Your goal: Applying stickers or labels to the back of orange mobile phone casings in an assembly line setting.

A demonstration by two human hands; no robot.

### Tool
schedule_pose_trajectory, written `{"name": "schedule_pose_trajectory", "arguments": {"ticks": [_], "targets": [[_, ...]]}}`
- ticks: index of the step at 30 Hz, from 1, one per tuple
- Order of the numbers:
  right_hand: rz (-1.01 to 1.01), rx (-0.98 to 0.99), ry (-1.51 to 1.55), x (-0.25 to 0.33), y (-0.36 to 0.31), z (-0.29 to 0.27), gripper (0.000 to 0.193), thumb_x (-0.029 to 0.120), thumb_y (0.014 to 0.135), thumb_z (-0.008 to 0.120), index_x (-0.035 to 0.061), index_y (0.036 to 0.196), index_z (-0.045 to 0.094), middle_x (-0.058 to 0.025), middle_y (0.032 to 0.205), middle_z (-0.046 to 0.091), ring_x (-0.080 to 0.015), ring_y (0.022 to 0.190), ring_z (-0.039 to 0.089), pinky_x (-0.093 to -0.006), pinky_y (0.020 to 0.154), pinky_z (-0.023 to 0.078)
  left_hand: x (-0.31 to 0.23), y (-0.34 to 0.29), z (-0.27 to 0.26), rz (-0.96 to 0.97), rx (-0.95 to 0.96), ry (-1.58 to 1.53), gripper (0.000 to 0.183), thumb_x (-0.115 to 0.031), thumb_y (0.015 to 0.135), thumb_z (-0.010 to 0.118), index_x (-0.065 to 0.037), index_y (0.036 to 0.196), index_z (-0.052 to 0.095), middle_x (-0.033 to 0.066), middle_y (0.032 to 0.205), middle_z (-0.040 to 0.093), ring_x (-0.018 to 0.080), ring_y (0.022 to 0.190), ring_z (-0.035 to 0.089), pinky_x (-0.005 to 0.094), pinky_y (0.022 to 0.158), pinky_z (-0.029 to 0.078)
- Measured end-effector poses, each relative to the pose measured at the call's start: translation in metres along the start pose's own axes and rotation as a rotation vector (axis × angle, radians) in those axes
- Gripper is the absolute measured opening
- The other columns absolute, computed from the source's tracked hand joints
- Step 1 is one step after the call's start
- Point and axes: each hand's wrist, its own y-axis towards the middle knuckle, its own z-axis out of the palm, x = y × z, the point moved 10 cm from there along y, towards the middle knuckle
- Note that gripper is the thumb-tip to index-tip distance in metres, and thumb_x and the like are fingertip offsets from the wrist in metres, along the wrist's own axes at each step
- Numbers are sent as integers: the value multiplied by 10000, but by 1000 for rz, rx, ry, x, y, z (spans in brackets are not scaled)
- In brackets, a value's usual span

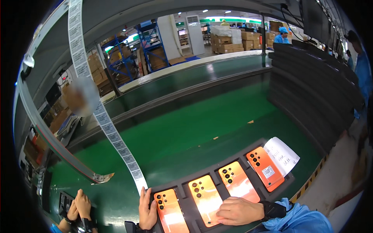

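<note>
Four orange phones lie backs up in a dark tray (182,192). My left hand (147,211) has its fingers stretched out, by the lower end of a long label strip (116,143) and along the left side of the leftmost phone (171,213). The right hand (240,211) is bent over the lower part of the second phone (203,196), fingers curled together; anything under them is hidden. Past it lie a third phone (239,182) and a rightmost phone (264,167), which bears a white label (268,172). A handwritten white paper (281,155) sits beside the rightmost phone.
A co-worker's hands (82,204) are at the lower left over a dark object. The green work surface (186,128) stretches beyond the tray. Stacked black trays (311,85) rise at the right. A metal post (50,136) stands left. Cartons (225,42) and blue racks (153,42) are behind.
</note>
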Motion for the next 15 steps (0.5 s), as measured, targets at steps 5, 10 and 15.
{"name": "schedule_pose_trajectory", "arguments": {"ticks": [5,10,15], "targets": [[15,7,-13,-1,1,-1,223,262,871,586,62,777,553,-63,700,503,-226,693,524,-339,653,427,8,-1,-4,-7,-63,70,496,-45,865,491,26,1347,396,195,1471,281,301,1337,326,369,1075,274],[-9,87,-37,-1,8,8,218,274,809,657,63,808,603,-49,737,585,-227,719,563,-331,662,450,27,-11,-28,31,-298,-75,527,-38,838,574,12,1336,409,204,1436,338,302,1307,368,384,1043,318],[-3,38,-79,-3,0,-2,165,201,698,704,75,771,627,-41,700,583,-234,644,549,-346,605,438,16,-3,-11,107,-158,31,552,-199,888,585,-13,1365,378,235,1450,292,344,1364,266,400,1099,237]]}}
